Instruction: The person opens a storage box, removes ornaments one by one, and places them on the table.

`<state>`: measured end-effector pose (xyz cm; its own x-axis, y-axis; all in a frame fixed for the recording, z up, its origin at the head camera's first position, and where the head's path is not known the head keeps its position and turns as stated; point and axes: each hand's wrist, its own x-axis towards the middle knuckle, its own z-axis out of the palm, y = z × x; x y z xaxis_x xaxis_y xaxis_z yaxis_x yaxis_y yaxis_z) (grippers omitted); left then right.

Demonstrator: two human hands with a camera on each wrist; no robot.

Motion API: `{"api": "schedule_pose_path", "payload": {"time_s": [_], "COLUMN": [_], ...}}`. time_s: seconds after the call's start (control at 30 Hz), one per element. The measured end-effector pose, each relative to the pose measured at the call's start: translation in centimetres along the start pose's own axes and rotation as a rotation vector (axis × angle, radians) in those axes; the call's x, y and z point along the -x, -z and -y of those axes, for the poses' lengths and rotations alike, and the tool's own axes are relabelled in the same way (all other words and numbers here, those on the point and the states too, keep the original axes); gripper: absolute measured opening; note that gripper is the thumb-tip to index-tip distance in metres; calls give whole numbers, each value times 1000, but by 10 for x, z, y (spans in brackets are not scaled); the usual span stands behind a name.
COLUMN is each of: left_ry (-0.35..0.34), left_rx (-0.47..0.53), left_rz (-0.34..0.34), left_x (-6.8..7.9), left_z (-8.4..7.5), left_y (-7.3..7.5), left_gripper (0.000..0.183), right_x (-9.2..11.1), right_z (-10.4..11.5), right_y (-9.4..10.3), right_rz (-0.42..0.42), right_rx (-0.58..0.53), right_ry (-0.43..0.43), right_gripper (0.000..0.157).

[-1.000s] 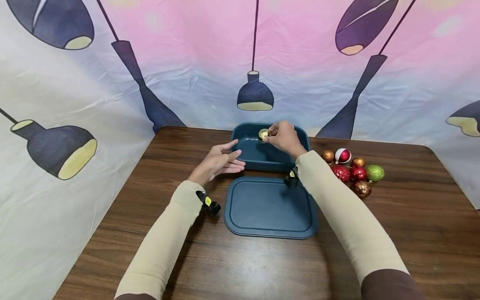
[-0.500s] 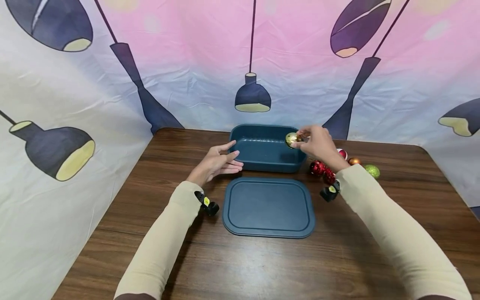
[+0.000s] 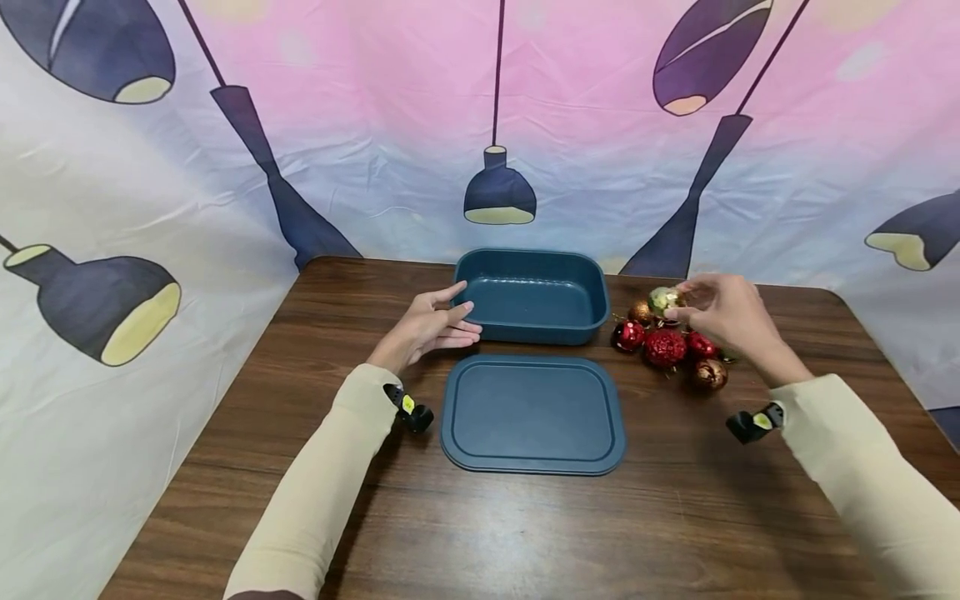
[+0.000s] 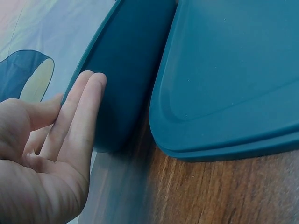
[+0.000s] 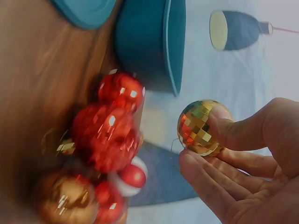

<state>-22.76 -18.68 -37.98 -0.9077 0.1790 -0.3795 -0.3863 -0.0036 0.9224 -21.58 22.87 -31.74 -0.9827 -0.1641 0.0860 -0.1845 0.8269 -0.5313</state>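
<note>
My right hand (image 3: 731, 317) pinches a gold faceted Christmas ball (image 5: 202, 127) between thumb and fingers, held up over a cluster of other baubles. Among these are a red glitter ball (image 3: 664, 347), a smaller shiny red one (image 3: 628, 335) and a brown-gold one (image 3: 708, 375). My left hand (image 3: 431, 329) is at the left end of a dark teal rectangular box (image 3: 536, 333), its fingers fairly straight and resting along the outer wall. Inside, the box shows a bare floor. Part of the cluster is hidden behind the right hand.
The matching teal lid (image 3: 532, 414) lies flat on the wooden table (image 3: 525, 533), just in front of the box. A printed cloth backdrop (image 3: 420, 150) hangs close behind the table's far edge.
My right hand has carried the gold ball out of the box and rightward to above the bauble cluster. The left hand stays at the box's end.
</note>
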Motion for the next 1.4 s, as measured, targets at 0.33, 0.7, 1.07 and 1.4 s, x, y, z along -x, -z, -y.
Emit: {"api": "schedule_pose_path", "payload": {"time_s": [0.33,0.7,1.07,1.4], "left_ry": [4,4,3,6], "left_rx": [3,7,-4,-24], "left_rz": [0,11,6,2], "left_x": [1,-1,0,0], "left_z": [-1,0,0,-1], "left_y": [1,2,1,0], "left_gripper": [64,63,63,62], "right_x": [33,60,69,70], "right_z": [-47,-87,-105,-109], "right_y": [20,24,14,2], "right_rz": [-36,-4,86,77], "right_rx": [41,72,53,49], "right_ry": [-64,-151,-233,-203], "right_gripper": [48,54,60,56]}}
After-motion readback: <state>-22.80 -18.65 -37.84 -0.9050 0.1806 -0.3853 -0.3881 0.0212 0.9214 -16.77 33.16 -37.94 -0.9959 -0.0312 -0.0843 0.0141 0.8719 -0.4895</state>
